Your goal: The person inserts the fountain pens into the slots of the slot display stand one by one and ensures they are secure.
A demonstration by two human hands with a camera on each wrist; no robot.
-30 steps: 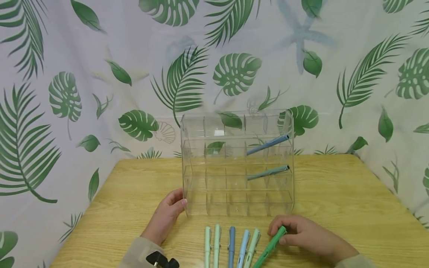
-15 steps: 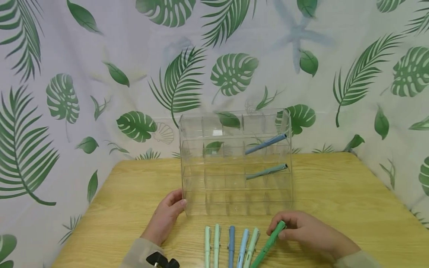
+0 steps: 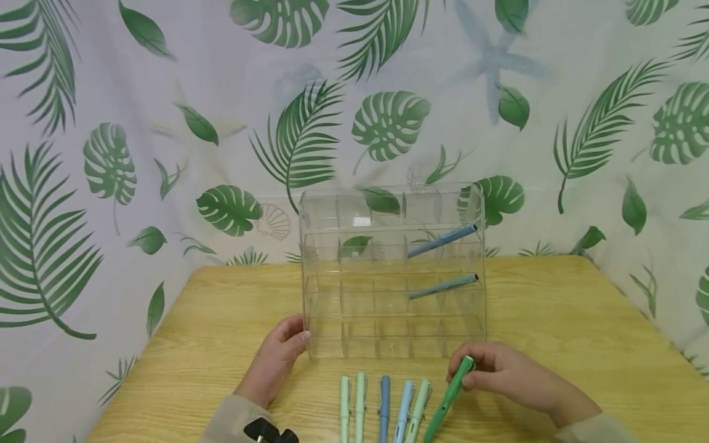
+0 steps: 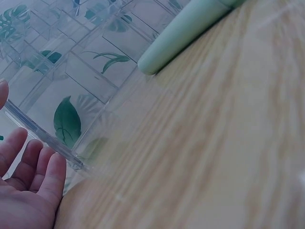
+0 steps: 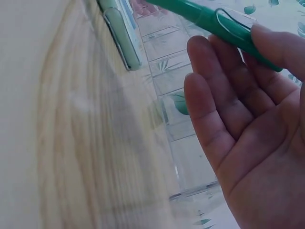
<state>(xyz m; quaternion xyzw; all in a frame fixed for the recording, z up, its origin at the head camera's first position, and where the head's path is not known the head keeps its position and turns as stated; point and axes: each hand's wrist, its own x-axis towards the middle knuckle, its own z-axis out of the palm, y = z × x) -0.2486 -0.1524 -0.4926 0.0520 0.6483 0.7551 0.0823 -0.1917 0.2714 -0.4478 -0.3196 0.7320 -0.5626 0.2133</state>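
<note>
A glossy green pen (image 3: 451, 397) is pinched near its cap end by the fingers of the right hand (image 3: 512, 378).
It is slanted, cap toward the far edge of the wooden table (image 3: 545, 314), tail nearer and leftward; a clear compartmented rack (image 3: 388, 271) is placed just beyond, its left side gripped by the left hand (image 3: 276, 355). The right hand is extended leftward, thumb nearer.

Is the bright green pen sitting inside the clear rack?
No, the right hand holds the bright green pen in front of the clear rack.
</note>
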